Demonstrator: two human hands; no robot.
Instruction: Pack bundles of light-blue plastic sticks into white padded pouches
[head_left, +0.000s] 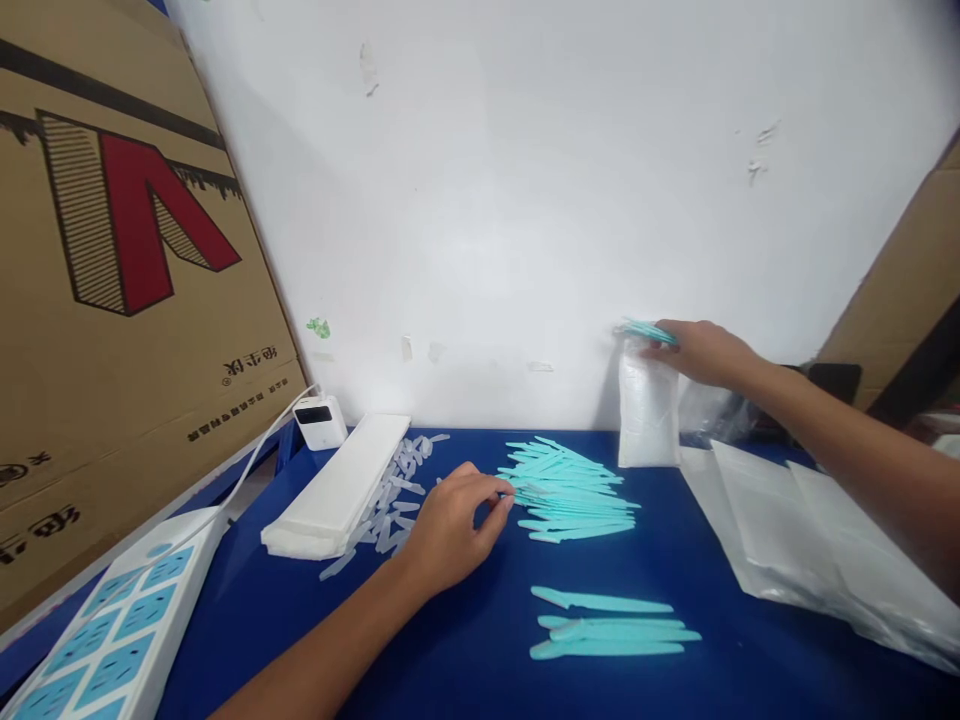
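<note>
My left hand [457, 525] is closed in a pinch at the left edge of a pile of turquoise eyebrow razors [574, 490], its thumb and forefinger on the end of one razor. At the back right, my right hand [701, 350] grips a small bunch of turquoise eyebrow razors [649, 330]. That bunch lies level above the top of a whitish plastic bag [649, 415], which stands upright against the wall. Nearer the front, several separate razors [615, 635] lie side by side on the blue table [450, 660].
Small translucent blade caps [394, 505] are scattered beside a long white folded stack [341, 485]. Flat clear bags [795, 530] lie at the right. A power strip [142, 610] and a white cabled device [320, 422] are on the left, near a large cardboard box [112, 350].
</note>
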